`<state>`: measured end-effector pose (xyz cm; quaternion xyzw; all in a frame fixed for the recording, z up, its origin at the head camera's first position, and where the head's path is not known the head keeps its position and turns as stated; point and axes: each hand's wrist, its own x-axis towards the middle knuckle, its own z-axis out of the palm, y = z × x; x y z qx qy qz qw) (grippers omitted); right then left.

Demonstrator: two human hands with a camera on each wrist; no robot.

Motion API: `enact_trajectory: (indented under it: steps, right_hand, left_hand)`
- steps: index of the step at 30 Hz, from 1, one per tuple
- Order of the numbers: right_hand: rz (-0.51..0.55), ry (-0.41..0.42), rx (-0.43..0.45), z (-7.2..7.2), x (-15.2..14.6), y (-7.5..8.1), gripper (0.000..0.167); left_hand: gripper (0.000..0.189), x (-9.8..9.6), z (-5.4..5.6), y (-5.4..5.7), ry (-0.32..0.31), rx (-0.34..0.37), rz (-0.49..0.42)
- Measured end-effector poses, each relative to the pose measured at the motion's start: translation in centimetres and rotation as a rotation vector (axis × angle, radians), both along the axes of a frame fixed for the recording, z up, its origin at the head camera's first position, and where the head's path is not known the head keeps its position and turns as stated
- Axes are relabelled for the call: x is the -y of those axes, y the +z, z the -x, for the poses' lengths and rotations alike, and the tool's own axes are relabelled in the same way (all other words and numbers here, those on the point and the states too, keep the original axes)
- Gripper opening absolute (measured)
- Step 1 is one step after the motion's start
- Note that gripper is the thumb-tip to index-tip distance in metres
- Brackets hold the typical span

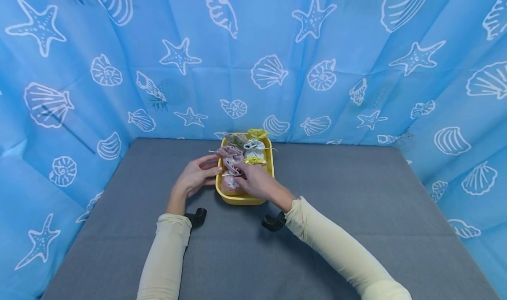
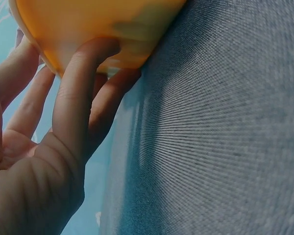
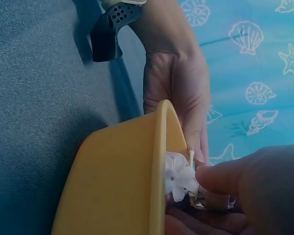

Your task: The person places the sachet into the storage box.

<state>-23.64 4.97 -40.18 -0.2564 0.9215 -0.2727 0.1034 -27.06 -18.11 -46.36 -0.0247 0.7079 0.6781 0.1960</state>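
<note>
A yellow plastic bin (image 1: 237, 200) stands on the grey table and holds several small drawstring pouches. My left hand (image 1: 196, 175) is at its left side; in the left wrist view, fairly straight fingers (image 2: 71, 93) touch the outer wall. Inside the front of the bin, my right hand (image 1: 259, 183) pinches a pale pink-white pouch (image 1: 228, 184) between thumb and fingers. The right wrist view shows white gathered cloth (image 3: 179, 176) by the thumb; the fingertips are partly hidden. Behind lie a mauve pouch (image 1: 226, 151), a silver-grey pouch (image 1: 255, 153) and a yellow pouch (image 1: 257, 134).
The grey cloth-covered table (image 1: 356, 212) stretches out around the bin. Blue curtains (image 1: 253, 49) with white shells and starfish hang at the back and both sides. Black wrist mounts (image 1: 273, 222) sit under both wrists, near the tabletop.
</note>
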Motion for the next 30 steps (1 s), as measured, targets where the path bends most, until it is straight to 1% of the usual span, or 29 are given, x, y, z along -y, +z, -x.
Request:
enact_trajectory:
  steps: [2, 5, 9, 11, 13, 16, 20, 22, 24, 26, 28, 30]
  right_hand:
    - [-0.003, -0.010, 0.029, -0.1, 0.0, -0.2, 0.042]
    - [0.027, -0.010, 0.069, -0.4, -0.2, -0.2, 0.053]
    - [0.104, -0.005, 0.111, -0.9, -0.6, 0.3, 0.061]
    - [0.147, -0.012, 0.119, -1.1, -1.0, 0.6, 0.061]
    - [0.196, -0.021, 0.112, -1.3, -1.6, 1.1, 0.060]
    - [0.265, -0.037, 0.088, -1.3, -2.6, 1.6, 0.054]
    - [0.327, -0.062, 0.014, -1.2, -4.0, 2.1, 0.044]
    - [0.346, -0.086, -0.038, -1.1, -4.8, 2.3, 0.039]
    - [0.376, -0.118, -0.100, -0.9, -5.7, 2.4, 0.034]
    - [0.394, -0.151, -0.169, -0.6, -6.7, 2.6, 0.031]
    - [0.395, -0.171, -0.248, -0.2, -7.7, 2.9, 0.028]
    - [0.370, -0.181, -0.343, 0.3, -8.7, 3.1, 0.026]
  left_hand:
    - [0.067, 0.0, 0.0, 0.0, -0.007, -0.002, -0.003]
    - [0.065, -0.1, 0.0, 0.0, -0.012, -0.010, -0.007]
    - [0.064, -0.1, -0.1, 0.1, -0.021, -0.021, -0.009]
    - [0.064, -0.1, -0.1, 0.2, -0.028, -0.030, 0.001]
    - [0.065, 0.0, -0.1, 0.1, -0.037, -0.049, 0.036]
    - [0.069, 0.3, -0.1, 0.1, -0.046, -0.103, 0.145]
    - [0.074, 1.0, -0.2, 0.0, -0.044, -0.168, 0.290]
    - [0.073, 1.2, -0.4, 0.1, -0.042, -0.183, 0.332]
    - [0.072, 1.5, -0.6, 0.3, -0.045, -0.204, 0.349]
    - [0.072, 1.8, -0.9, 0.7, -0.033, -0.223, 0.360]
    - [0.073, 2.2, -1.2, 1.4, 0.002, -0.251, 0.376]
    - [0.077, 2.5, -1.5, 2.3, 0.052, -0.294, 0.414]
